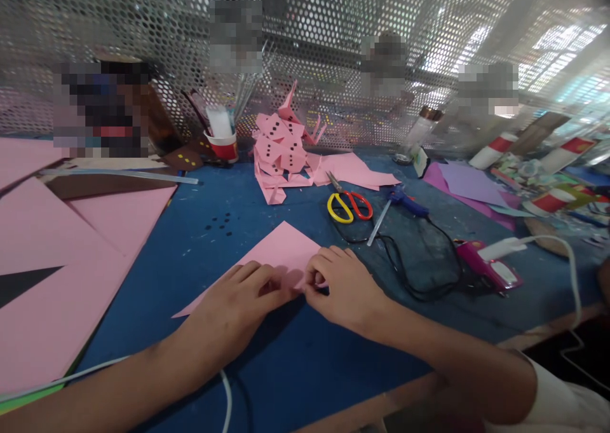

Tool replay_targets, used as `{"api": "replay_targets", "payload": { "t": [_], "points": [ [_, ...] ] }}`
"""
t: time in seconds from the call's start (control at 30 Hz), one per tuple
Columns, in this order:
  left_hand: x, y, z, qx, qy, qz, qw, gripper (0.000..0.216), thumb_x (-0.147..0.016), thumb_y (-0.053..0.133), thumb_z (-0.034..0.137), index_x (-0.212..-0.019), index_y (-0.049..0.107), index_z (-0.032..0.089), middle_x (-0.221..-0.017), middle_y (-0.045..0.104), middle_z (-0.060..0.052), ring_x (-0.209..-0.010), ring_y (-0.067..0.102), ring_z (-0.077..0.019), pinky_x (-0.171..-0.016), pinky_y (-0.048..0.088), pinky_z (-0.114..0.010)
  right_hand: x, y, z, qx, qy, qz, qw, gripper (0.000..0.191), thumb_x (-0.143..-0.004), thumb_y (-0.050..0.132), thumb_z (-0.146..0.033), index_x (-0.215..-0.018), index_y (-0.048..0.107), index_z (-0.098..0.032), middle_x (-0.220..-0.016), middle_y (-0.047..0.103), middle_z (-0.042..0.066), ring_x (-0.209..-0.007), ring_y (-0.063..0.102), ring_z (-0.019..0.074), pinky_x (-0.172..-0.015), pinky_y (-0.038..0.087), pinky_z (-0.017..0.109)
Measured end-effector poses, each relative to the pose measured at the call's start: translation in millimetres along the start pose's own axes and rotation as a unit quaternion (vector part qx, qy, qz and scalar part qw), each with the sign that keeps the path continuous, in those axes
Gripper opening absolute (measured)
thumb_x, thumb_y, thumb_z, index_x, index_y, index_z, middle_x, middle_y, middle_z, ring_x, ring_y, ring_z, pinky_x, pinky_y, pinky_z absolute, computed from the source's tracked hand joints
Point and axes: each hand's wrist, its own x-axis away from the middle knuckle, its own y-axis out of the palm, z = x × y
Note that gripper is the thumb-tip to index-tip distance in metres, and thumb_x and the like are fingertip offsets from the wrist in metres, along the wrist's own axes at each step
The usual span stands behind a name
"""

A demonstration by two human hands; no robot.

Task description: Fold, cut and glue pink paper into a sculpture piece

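Pink craft paper (281,248) lies on the near middle of the blue desk (286,369). The left hand (238,299) and right hand (345,287) each have their grip pinched at its near edge. It should be light, bendable and easily creased, best held by edges. Scissors (344,193) lie farther right.

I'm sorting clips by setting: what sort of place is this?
Probably a paper-craft workspace: a pink paper piece, scissors and what looks like a blue glue gun lie on a blue tabletop.
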Motion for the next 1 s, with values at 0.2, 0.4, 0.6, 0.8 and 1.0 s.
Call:
{"api": "replay_targets", "payload": {
  "t": [0.2, 0.4, 0.6, 0.8, 1.0],
  "points": [
    [2.3, 4.6, -2.4, -0.030, 0.012, -0.011, 0.999, 0.045, -0.097, 0.044, 0.003, -0.125, 0.068, 0.028, -0.109, 0.067, -0.007, -0.094, 0.058, -0.0240, -0.084, 0.052, -0.040, -0.2, 1.4, -1.0, 0.009, -0.006, 0.007, 1.000, 0.007, -0.086, 0.067, -0.019, -0.082, 0.061, -0.021, -0.091, 0.069, 0.000, -0.089, 0.057, 0.0189, -0.080, 0.033, 0.036],
    [6.0, 8.6, -3.9, -0.019, 0.011, 0.001, 1.000, 0.052, -0.096, 0.041, -0.002, -0.129, 0.066, 0.030, -0.116, 0.064, -0.006, -0.100, 0.057, -0.0238, -0.088, 0.049, -0.040, 1.4, -4.3, 1.2, 0.020, 0.013, -0.004, 1.000, 0.005, -0.083, 0.064, -0.016, -0.081, 0.062, -0.020, -0.089, 0.068, 0.000, -0.086, 0.057, 0.0181, -0.079, 0.033, 0.035],
    [5.1, 9.6, -4.4, -0.013, 0.014, 0.004, 1.000, 0.048, -0.098, 0.042, 0.000, -0.128, 0.066, 0.029, -0.116, 0.064, -0.006, -0.100, 0.056, -0.0233, -0.088, 0.048, -0.039, 4.4, -8.8, 4.6, 0.021, 0.025, -0.009, 0.999, 0.004, -0.081, 0.064, -0.016, -0.080, 0.062, -0.020, -0.085, 0.066, 0.000, -0.084, 0.056, 0.0181, -0.078, 0.032, 0.034],
    [8.1, 11.8, -5.6, -0.015, 0.008, 0.010, 1.000, 0.048, -0.099, 0.041, 0.001, -0.129, 0.065, 0.031, -0.119, 0.063, -0.006, -0.102, 0.056, -0.0232, -0.091, 0.048, -0.040, 7.9, -10.0, 11.2, 0.025, 0.024, -0.003, 0.999, 0.007, -0.078, 0.063, -0.014, -0.079, 0.060, -0.020, -0.082, 0.064, -0.001, -0.082, 0.054, 0.0174, -0.077, 0.031, 0.034],
    [7.4, 10.9, -5.1, -0.006, 0.009, 0.013, 1.000, 0.049, -0.100, 0.040, 0.002, -0.131, 0.063, 0.032, -0.113, 0.063, -0.005, -0.099, 0.056, -0.0221, -0.089, 0.048, -0.038, 13.6, -15.0, 16.8, 0.021, 0.041, -0.004, 0.999, 0.009, -0.077, 0.064, -0.012, -0.079, 0.060, -0.020, -0.083, 0.063, -0.001, -0.083, 0.056, 0.0174, -0.079, 0.034, 0.034]
  ]
}}
